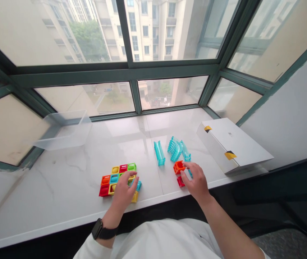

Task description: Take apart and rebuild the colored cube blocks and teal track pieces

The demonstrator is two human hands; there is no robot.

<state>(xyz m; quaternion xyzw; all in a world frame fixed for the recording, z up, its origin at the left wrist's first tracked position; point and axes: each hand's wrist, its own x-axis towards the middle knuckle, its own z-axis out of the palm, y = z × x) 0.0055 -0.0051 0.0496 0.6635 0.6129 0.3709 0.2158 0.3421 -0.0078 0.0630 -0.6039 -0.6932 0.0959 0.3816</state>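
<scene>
White shirt comes first, right by the sill. From where I stand, the left hand curves over a cluster of coloured blocks; the right hand, fingers bent, is at an orange block, with a red block just nearer the edge. Whether either hand grips anything, I can't tell. Blue tracks lie farther back.

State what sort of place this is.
Probably a home, at a bay-window ledge above ground level: dark green window frames enclose it on three sides, an apartment-like building rises outside, and colourful plastic blocks lie on the ledge.
</scene>
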